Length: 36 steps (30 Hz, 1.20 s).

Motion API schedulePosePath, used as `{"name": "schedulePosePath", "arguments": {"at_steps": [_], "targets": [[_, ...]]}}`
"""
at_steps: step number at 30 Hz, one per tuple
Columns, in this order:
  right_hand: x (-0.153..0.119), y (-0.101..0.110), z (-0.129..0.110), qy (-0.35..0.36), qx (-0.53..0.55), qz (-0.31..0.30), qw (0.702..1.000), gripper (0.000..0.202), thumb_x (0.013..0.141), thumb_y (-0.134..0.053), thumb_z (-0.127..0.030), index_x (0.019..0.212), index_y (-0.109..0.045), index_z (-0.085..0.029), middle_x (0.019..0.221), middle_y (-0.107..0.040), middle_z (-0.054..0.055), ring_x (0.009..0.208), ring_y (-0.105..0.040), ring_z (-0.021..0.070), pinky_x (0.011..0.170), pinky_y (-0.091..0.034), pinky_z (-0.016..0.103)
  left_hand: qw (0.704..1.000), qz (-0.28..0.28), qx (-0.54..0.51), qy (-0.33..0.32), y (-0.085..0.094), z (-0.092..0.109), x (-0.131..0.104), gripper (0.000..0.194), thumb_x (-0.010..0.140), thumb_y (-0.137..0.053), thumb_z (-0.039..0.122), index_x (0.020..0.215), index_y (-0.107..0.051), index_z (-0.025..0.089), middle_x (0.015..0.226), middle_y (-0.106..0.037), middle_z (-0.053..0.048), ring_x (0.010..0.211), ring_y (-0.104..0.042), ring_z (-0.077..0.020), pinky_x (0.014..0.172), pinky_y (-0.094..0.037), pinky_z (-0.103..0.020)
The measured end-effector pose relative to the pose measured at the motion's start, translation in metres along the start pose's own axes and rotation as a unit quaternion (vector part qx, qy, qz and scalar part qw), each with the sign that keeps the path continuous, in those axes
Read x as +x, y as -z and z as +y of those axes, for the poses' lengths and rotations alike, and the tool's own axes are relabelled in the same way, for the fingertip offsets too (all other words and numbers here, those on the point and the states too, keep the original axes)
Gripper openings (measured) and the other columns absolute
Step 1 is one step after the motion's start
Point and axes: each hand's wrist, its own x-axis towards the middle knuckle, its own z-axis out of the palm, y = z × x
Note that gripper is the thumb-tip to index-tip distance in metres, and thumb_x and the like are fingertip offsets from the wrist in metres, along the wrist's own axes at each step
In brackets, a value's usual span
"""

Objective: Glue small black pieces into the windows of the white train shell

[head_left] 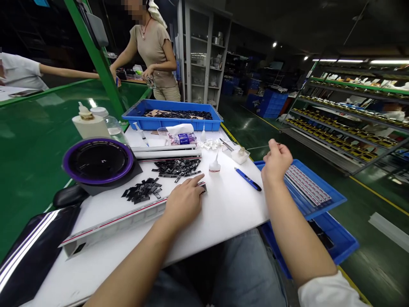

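A long white profile with a red line lies slantwise across the near left of the white table. My left hand is over its right end, fingers curled on the edge and the index finger stretched forward. Raised beyond the table's right edge, my right hand is closed in a pinch; whatever its fingertips hold is too small to make out. Small black pieces lie in two piles, one behind the profile and a larger one farther back. A small white bottle stands between my hands, left of a blue cutter.
Behind are more white profiles, a purple packet and a blue tray of black pieces. A purple-rimmed round black object stands left. Blue trays sit low right, one holding striped strips. Other people stand or reach beyond the table.
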Motion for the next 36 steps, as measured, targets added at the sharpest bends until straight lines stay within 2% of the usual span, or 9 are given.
{"name": "schedulePosePath", "arguments": {"at_steps": [2, 4, 6, 8, 22, 26, 31, 34, 36], "targets": [[-0.040, 0.006, -0.008, -0.055, 0.062, -0.034, 0.996, 0.036, 0.082, -0.059, -0.049, 0.066, -0.038, -0.024, 0.050, -0.029, -0.010, 0.046, -0.027, 0.0088, 0.046, -0.027, 0.026, 1.000, 0.000, -0.008, 0.005, 0.002, 0.001, 0.000, 0.037, 0.090, -0.042, 0.018, 0.102, -0.077, 0.027, 0.151, -0.050, 0.004, 0.128, -0.056, -0.0267, 0.097, -0.053, -0.044], [-0.082, 0.006, -0.013, -0.093, 0.094, -0.108, 0.985, 0.038, 0.077, -0.068, -0.047, 0.063, -0.044, -0.021, 0.050, -0.036, -0.008, 0.048, -0.031, 0.0083, 0.047, -0.027, 0.025, 1.000, 0.002, -0.010, 0.005, 0.003, 0.001, 0.000, 0.037, 0.089, -0.043, 0.019, 0.101, -0.077, 0.028, 0.150, -0.051, 0.004, 0.128, -0.057, -0.0268, 0.097, -0.053, -0.043], [-0.115, 0.003, -0.015, -0.096, 0.083, -0.168, 0.978, 0.034, 0.077, -0.071, -0.045, 0.064, -0.054, -0.019, 0.052, -0.037, -0.008, 0.051, -0.032, 0.0084, 0.049, -0.028, 0.025, 1.000, 0.007, -0.007, 0.002, 0.003, 0.001, 0.000, 0.037, 0.088, -0.044, 0.019, 0.101, -0.077, 0.027, 0.150, -0.052, 0.003, 0.127, -0.057, -0.0270, 0.098, -0.053, -0.043], [-0.135, 0.000, -0.016, -0.084, 0.066, -0.204, 0.973, 0.029, 0.078, -0.070, -0.043, 0.068, -0.061, -0.017, 0.053, -0.036, -0.008, 0.052, -0.032, 0.0088, 0.051, -0.029, 0.025, 1.000, 0.014, -0.001, -0.001, 0.002, 0.001, 0.000, 0.037, 0.088, -0.044, 0.019, 0.102, -0.077, 0.027, 0.149, -0.053, 0.002, 0.127, -0.057, -0.0271, 0.098, -0.053, -0.044], [-0.144, -0.008, -0.016, -0.068, 0.033, -0.263, 0.962, 0.029, 0.079, -0.070, -0.042, 0.067, -0.065, -0.016, 0.055, -0.040, -0.006, 0.055, -0.038, 0.0100, 0.056, -0.034, 0.026, 1.000, 0.021, 0.007, -0.009, 0.001, 0.001, 0.000, 0.037, 0.088, -0.044, 0.018, 0.103, -0.077, 0.026, 0.148, -0.054, 0.001, 0.125, -0.059, -0.0269, 0.099, -0.053, -0.043], [-0.116, -0.003, -0.022, -0.029, 0.025, -0.214, 0.976, 0.031, 0.080, -0.068, -0.046, 0.073, -0.068, -0.016, 0.055, -0.041, -0.006, 0.055, -0.037, 0.0102, 0.055, -0.034, 0.025, 1.000, 0.011, 0.003, 0.002, 0.002, 0.001, 0.000, 0.037, 0.089, -0.043, 0.019, 0.103, -0.077, 0.027, 0.148, -0.053, 0.001, 0.126, -0.058, -0.0272, 0.099, -0.053, -0.044], [-0.024, -0.007, -0.006, 0.058, -0.067, -0.074, 0.993, 0.034, 0.079, -0.064, -0.048, 0.071, -0.067, -0.016, 0.057, -0.043, -0.005, 0.057, -0.040, 0.0109, 0.058, -0.035, 0.026, 1.000, 0.002, -0.005, 0.006, 0.004, 0.000, 0.001, 0.037, 0.089, -0.043, 0.020, 0.102, -0.077, 0.027, 0.149, -0.053, 0.002, 0.125, -0.059, -0.0258, 0.103, -0.051, -0.042], [0.024, -0.013, 0.014, 0.047, -0.100, -0.044, 0.993, 0.033, 0.078, -0.063, -0.046, 0.074, -0.069, -0.014, 0.056, -0.046, -0.004, 0.057, -0.041, 0.0115, 0.061, -0.035, 0.027, 1.000, -0.001, -0.011, 0.008, 0.004, -0.001, 0.001, 0.038, 0.089, -0.042, 0.020, 0.101, -0.077, 0.026, 0.149, -0.053, 0.001, 0.126, -0.058, -0.0263, 0.102, -0.051, -0.043], [0.041, -0.017, 0.026, 0.040, -0.114, -0.041, 0.992, 0.033, 0.077, -0.063, -0.046, 0.071, -0.068, -0.014, 0.055, -0.048, -0.004, 0.058, -0.041, 0.0120, 0.063, -0.035, 0.028, 1.000, 0.001, -0.017, 0.005, 0.004, -0.002, 0.001, 0.038, 0.090, -0.042, 0.020, 0.100, -0.077, 0.026, 0.148, -0.054, 0.001, 0.124, -0.059, -0.0268, 0.101, -0.052, -0.043]]}}
